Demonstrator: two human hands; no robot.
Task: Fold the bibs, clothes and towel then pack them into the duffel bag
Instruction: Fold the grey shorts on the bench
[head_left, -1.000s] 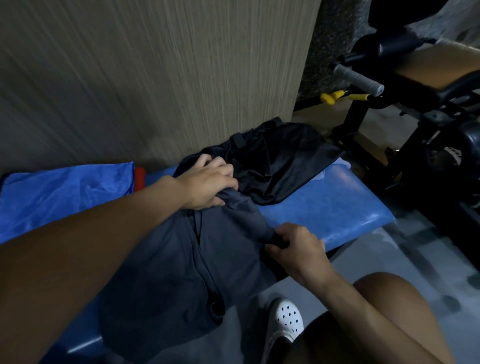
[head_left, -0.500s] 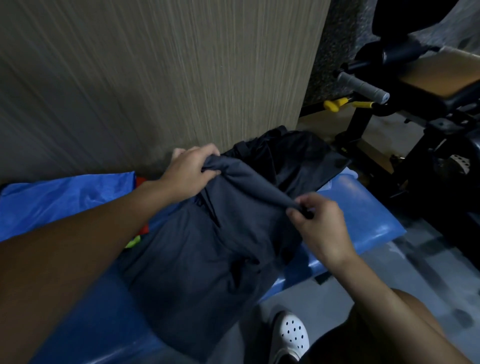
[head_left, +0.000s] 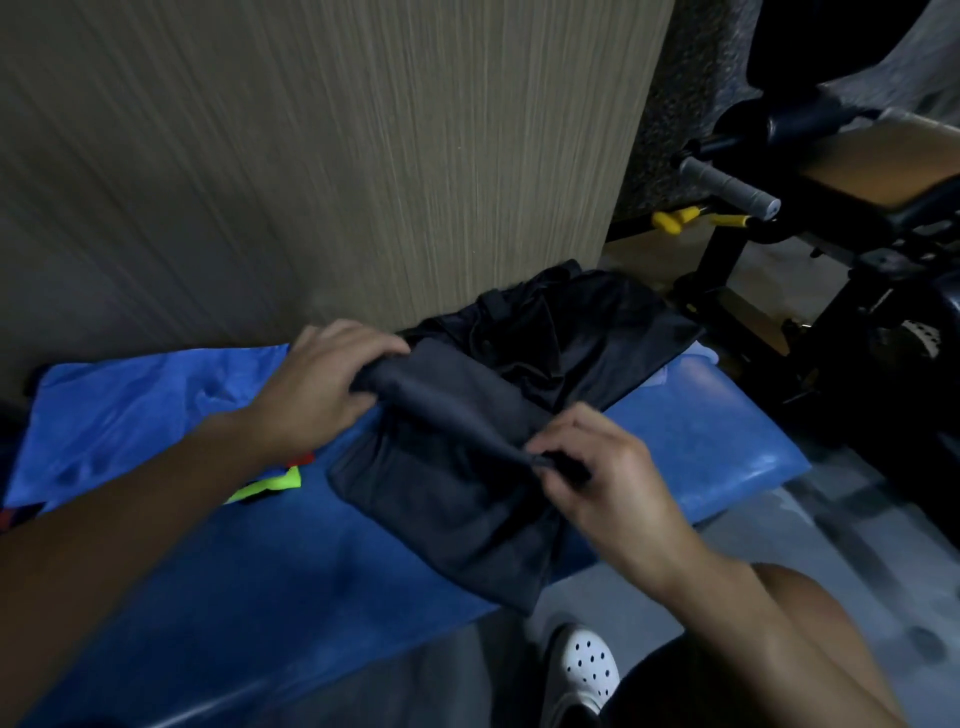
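A dark grey garment (head_left: 457, 499) lies on the blue padded bench (head_left: 291, 587), its upper edge lifted into a fold. My left hand (head_left: 327, 384) grips the far corner of that fold near the wall. My right hand (head_left: 597, 473) pinches the near corner of the same edge. The lower part hangs slightly over the bench's front edge. A black shiny garment (head_left: 561, 332) lies crumpled behind it at the bench's right end. A blue cloth (head_left: 140, 410) is spread at the left, with neon yellow and red fabric (head_left: 270, 483) peeking out beneath my left forearm.
A wood-grain wall panel (head_left: 363, 156) stands directly behind the bench. Black gym equipment with a grey grip (head_left: 727, 187) and yellow knobs sits to the right. My foot in a white perforated clog (head_left: 587, 670) is on the grey floor below.
Both hands have lifted the grey garment's top edge and carried it over, folding the garment shorter. More of the blue bench and the neon yellow fabric now show.
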